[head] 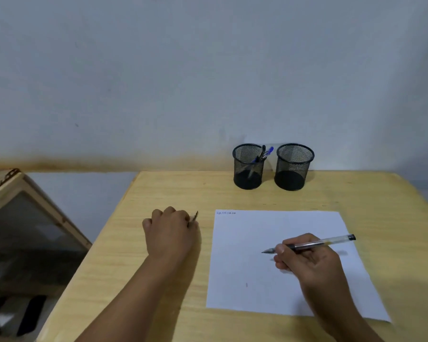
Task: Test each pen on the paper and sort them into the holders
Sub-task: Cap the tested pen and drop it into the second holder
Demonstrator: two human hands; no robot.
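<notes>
A white sheet of paper [265, 272] lies on the wooden table [158, 280], with small scribbles at its top left corner. My right hand [309, 262] hovers over the sheet and grips a clear pen [314, 243], tip pointing left just above the paper. My left hand [171, 233] rests on the table left of the sheet, fingers closed around a small dark thing, probably a pen cap [195, 216], poking out. Two black mesh holders stand at the back: the left holder [247, 166] has several pens in it, the right holder [294, 166] looks empty.
A pale wall rises right behind the holders. Off the table's left edge stands a wooden-framed box [27, 218] with dark objects on the floor below it. The table's left edge runs diagonally close to my left forearm.
</notes>
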